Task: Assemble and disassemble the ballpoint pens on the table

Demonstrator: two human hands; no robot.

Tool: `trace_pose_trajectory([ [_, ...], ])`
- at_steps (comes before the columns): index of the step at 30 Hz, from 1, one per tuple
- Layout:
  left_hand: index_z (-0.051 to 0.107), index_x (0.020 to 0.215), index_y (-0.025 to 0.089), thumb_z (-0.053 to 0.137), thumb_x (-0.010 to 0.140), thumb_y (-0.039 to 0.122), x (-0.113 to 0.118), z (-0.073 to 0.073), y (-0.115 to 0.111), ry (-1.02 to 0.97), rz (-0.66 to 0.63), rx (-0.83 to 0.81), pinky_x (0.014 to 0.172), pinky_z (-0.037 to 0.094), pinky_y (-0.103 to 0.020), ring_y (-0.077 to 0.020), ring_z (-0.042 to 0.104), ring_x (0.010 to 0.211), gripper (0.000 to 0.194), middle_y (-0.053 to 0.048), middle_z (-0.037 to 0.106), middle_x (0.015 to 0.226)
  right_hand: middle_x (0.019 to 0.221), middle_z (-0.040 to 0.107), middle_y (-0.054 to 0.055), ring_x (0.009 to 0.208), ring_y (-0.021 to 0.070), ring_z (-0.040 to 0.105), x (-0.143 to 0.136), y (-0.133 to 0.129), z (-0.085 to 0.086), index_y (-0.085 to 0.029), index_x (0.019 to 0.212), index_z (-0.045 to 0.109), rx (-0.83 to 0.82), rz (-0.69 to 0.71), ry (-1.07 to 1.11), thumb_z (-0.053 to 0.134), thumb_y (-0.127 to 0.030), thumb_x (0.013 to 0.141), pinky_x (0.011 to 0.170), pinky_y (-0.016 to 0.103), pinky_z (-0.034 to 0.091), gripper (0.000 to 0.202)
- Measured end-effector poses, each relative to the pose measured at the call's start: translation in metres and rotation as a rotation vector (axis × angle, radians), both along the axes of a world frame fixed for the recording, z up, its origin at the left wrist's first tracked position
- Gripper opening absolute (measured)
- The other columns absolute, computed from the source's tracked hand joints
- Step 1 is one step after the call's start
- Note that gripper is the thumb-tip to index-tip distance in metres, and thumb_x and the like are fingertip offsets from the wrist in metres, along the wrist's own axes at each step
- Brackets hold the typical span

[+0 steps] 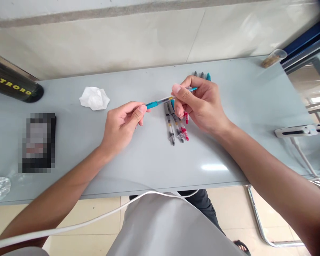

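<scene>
A blue pen (162,101) with a clear barrel is held slantwise above the grey table (138,167). My left hand (124,124) pinches its blue end between thumb and fingers. Near the other end, my right hand (202,103) grips the pen with thumb and forefinger, the blue tip showing past the thumb. Several pens with black and red parts (170,128) lie below and beside my right hand, partly covered by it. Just beyond that hand, two grey tips and a teal tip (208,76) stick out.
Crumpled white tissue (94,98) lies left of my hands. A dark bottle (14,80) and a pixelated dark item (38,142) are further left. A clear cup (274,58) lies back right; a white device on a stand (296,131) is at right. A white cable (96,217) crosses in front.
</scene>
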State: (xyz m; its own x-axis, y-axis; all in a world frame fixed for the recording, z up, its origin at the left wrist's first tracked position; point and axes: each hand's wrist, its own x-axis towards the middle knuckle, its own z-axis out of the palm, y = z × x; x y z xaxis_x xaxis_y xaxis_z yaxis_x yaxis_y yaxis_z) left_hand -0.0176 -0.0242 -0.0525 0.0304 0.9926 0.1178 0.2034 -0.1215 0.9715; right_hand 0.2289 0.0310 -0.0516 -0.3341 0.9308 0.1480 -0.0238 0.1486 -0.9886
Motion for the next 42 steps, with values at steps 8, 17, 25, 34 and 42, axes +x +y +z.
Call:
trace_pose_trajectory([
  [8,0.057,0.059,0.022,0.059,0.113,0.080,0.001,-0.002,0.001,0.014,0.001,-0.043,0.061,0.052,-0.032,-0.0155,0.060,0.060,0.080,-0.002,0.057,0.058,0.069,0.069,-0.001,0.057,0.0187,0.058,-0.003,0.003,0.000,-0.029,0.090,0.070,-0.022,0.023,0.116,0.098,-0.072,0.087,0.050,0.038,0.043,0.052],
  [17,0.077,0.100,0.021,0.088,0.100,0.070,0.006,0.003,-0.001,-0.014,-0.064,-0.026,0.060,0.052,-0.025,-0.0119,0.064,0.067,0.050,0.001,0.069,0.078,0.063,0.063,-0.003,0.055,0.0155,0.053,-0.001,0.007,-0.001,-0.026,0.089,0.070,-0.083,-0.022,0.143,0.099,-0.059,0.093,0.052,0.038,0.041,0.045],
  [25,0.077,0.086,0.020,0.075,0.110,0.070,0.002,0.003,0.000,0.089,-0.094,0.021,0.063,0.055,-0.025,-0.0123,0.066,0.065,0.055,-0.001,0.069,0.071,0.060,0.057,-0.003,0.053,0.0157,0.046,-0.001,0.007,0.003,-0.027,0.082,0.067,-0.077,-0.021,0.133,0.098,-0.063,0.093,0.051,0.038,0.036,0.049],
  [34,0.077,0.084,0.020,0.064,0.113,0.075,0.004,0.004,-0.006,0.190,-0.131,0.025,0.063,0.055,-0.026,-0.0149,0.070,0.067,0.064,-0.002,0.070,0.070,0.058,0.056,-0.004,0.053,0.0149,0.045,-0.001,0.008,0.005,-0.025,0.080,0.070,-0.101,-0.031,0.124,0.101,-0.062,0.090,0.051,0.038,0.034,0.048],
  [42,0.075,0.105,0.022,0.075,0.113,0.046,0.002,-0.006,-0.009,0.358,-0.189,0.140,0.067,0.052,-0.025,-0.0117,0.065,0.066,0.026,0.003,0.074,0.079,0.057,0.058,-0.004,0.052,0.0157,0.046,0.001,0.007,0.004,-0.025,0.086,0.071,-0.057,-0.045,0.083,0.095,-0.055,0.097,0.050,0.038,0.035,0.041],
])
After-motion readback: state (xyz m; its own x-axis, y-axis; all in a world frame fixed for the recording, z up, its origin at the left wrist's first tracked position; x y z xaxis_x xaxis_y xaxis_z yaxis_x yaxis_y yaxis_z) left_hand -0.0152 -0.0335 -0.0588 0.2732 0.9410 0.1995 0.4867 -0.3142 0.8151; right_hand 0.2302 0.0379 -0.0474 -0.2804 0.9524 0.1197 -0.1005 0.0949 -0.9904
